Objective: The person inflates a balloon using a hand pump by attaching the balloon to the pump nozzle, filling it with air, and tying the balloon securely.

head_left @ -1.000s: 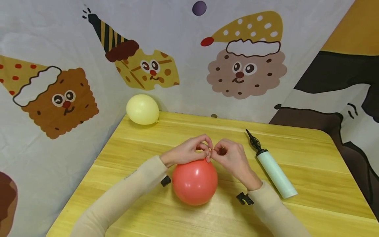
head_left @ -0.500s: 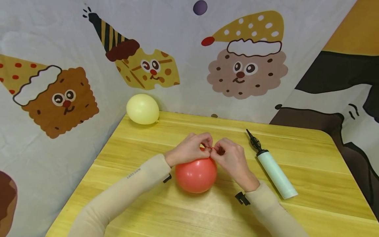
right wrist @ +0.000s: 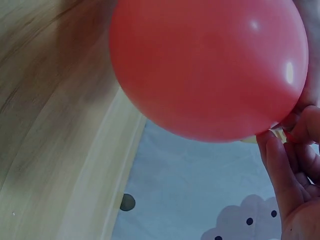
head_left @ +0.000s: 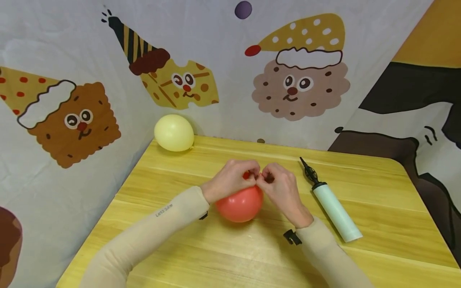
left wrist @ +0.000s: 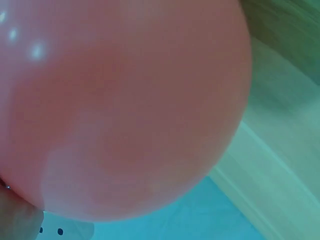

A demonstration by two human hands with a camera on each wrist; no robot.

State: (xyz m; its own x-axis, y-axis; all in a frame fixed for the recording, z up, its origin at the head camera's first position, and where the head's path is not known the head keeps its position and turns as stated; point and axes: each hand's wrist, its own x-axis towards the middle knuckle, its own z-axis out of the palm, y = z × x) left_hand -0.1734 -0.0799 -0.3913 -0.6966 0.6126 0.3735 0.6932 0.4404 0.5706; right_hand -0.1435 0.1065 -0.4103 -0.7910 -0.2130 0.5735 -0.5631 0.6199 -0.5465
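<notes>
An inflated red balloon (head_left: 240,206) hangs below my hands over the middle of the table. My left hand (head_left: 228,182) curls over its top, pinching the neck between thumb and fingers. Close against it, my right hand (head_left: 284,190) pinches the neck's end, fingertips meeting those of the left hand. A bit of red rubber shows inside the left hand's curl; the rest of the neck is hidden by fingers. In the right wrist view, fingers (right wrist: 282,170) gather at the base of the balloon (right wrist: 205,70). The balloon (left wrist: 130,110) fills most of the left wrist view.
A pale yellow balloon (head_left: 174,133) rests at the table's back left corner. To the right of my right hand lies a mint-green hand pump (head_left: 336,212) with a black nozzle. A cartoon-printed cloth (head_left: 230,52) hangs behind the wooden table (head_left: 216,260).
Both hands have risen slightly away from me, and the red balloon has moved along with them. A strand of neck stretched between the hands half a second ago; now the fingertips are closer together.
</notes>
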